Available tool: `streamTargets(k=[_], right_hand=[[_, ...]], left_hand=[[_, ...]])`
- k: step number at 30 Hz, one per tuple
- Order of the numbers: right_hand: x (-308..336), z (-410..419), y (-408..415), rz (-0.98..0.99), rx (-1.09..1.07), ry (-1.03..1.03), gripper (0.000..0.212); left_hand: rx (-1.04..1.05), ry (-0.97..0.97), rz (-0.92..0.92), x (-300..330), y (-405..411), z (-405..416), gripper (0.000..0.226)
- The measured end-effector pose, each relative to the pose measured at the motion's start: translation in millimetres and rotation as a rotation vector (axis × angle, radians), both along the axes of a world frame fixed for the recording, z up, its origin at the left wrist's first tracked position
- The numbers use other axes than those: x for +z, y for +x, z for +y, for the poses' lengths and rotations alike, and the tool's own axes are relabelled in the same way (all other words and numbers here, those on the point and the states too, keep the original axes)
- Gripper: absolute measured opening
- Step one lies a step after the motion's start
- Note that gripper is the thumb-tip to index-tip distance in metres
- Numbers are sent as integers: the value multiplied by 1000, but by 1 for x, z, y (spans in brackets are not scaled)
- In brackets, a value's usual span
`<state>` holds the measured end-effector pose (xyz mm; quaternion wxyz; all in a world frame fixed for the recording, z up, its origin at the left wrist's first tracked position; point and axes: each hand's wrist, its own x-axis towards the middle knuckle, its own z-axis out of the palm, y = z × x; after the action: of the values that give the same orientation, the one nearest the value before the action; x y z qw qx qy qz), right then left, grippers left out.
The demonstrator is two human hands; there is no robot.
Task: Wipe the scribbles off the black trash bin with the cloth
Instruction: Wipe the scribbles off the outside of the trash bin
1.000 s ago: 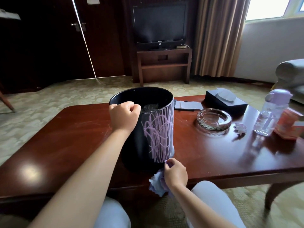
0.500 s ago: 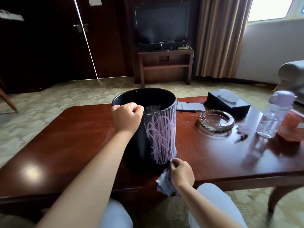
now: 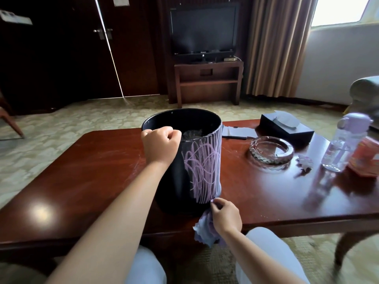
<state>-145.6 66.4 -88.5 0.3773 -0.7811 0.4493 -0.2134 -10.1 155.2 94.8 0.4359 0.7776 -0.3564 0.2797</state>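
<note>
Purple scribbles cover the round black plastic trash bin; the left hand grips its rim with fingers curled, and the right hand pinches a crumpled lilac cloth at its base.

Bare forearms, pale blue trousers

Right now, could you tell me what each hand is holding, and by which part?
The left hand grips the black trash bin by its near rim. The right hand holds the cloth bunched at its top, against the bin's base.
</note>
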Motion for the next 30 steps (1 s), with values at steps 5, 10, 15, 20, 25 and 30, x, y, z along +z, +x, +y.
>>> streamTargets(k=[5, 10, 15, 20, 25, 30], right_hand=[[-3, 13, -1, 26, 26, -113, 21], [3, 7, 2, 17, -70, 7, 25], [4, 6, -3, 28, 4, -29, 23], [11, 10, -5, -86, -8, 128, 15], [16, 19, -7, -148, -42, 209, 15], [18, 19, -5, -191, -54, 311, 8]], left_hand=[[1, 12, -1, 0, 1, 0, 39], [-1, 12, 17, -1, 2, 0, 38], [10, 15, 8, 0, 1, 1, 39], [17, 6, 9, -1, 1, 0, 39], [15, 10, 4, -1, 1, 0, 39], [15, 9, 1, -1, 2, 0, 39]])
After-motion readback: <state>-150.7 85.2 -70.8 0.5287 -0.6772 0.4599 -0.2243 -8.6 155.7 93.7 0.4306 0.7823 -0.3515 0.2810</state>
